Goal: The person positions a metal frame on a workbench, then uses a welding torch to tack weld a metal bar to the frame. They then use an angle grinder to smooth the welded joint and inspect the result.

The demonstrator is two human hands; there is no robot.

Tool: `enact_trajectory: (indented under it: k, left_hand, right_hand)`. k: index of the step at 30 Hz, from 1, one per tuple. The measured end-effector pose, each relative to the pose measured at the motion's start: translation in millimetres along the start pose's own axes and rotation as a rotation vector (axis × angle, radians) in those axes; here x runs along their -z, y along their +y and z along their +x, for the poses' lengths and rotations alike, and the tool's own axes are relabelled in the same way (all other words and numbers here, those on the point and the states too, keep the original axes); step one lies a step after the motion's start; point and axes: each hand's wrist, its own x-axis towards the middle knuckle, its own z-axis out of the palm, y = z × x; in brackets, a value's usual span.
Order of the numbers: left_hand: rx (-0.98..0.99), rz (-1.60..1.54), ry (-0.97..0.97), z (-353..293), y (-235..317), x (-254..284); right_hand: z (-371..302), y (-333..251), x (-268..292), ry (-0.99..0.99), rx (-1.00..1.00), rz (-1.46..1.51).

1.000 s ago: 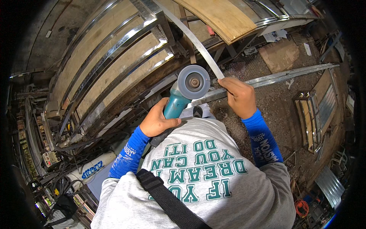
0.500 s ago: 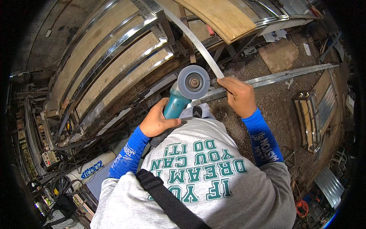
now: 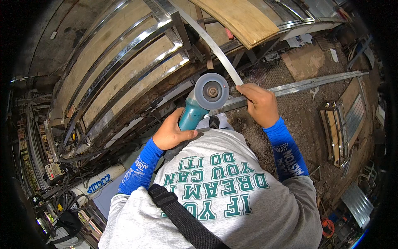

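Observation:
A teal angle grinder (image 3: 193,116) is in my left hand (image 3: 169,132), its fingers wrapped round the body and the thumb lying across it. The grinder's round grey disc (image 3: 200,94) faces up. My right hand (image 3: 261,103) is closed in a pinch just right of the disc. From its fingertips a thin dark sliver, like a wire or small rod (image 3: 233,87), points to the disc, with a tiny orange glint at its tip. A long flat metal strip (image 3: 222,58) ends at these fingertips; whether they touch it I cannot tell.
A shiny metal frame (image 3: 141,37) lies over boards on a bench at the left. Plywood (image 3: 242,20) lies at the top. Metal bars (image 3: 298,86) cross the gravelly floor behind my right hand. A smaller frame (image 3: 336,133) stands at the right; cables (image 3: 62,195) tangle at the lower left.
The grinder and its disc have shifted very slightly down and right. The orange glint at the sliver's tip has appeared. Both hands keep their grip.

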Motion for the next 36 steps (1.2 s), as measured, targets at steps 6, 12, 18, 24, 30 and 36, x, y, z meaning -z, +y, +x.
enact_trajectory:
  k: [6,12,18,24,30,36]
  left_hand:
    - [-0.009,0.007,0.000,0.3,2.9,-0.4]
    - [-0.018,0.005,-0.004,-0.5,1.7,-0.3]
    - [-0.004,-0.012,-0.006,-1.3,4.5,-0.3]
    - [0.008,-0.010,-0.002,-2.6,3.9,0.7]
    - [0.010,-0.003,-0.008,-3.0,2.0,2.2]
    - [0.005,0.022,0.002,-2.0,1.2,2.1]
  right_hand:
    - [1.4,2.5,0.5,-0.001,0.021,-0.012]
    - [4.2,0.4,2.2,-0.011,0.034,-0.035]
    - [4.5,-0.7,2.4,-0.014,0.037,-0.045]
    - [4.3,-3.5,2.5,-0.019,0.037,-0.061]
    - [3.4,-3.7,1.2,-0.016,0.051,-0.081]
    - [2.5,-4.6,1.4,-0.028,0.041,-0.101]
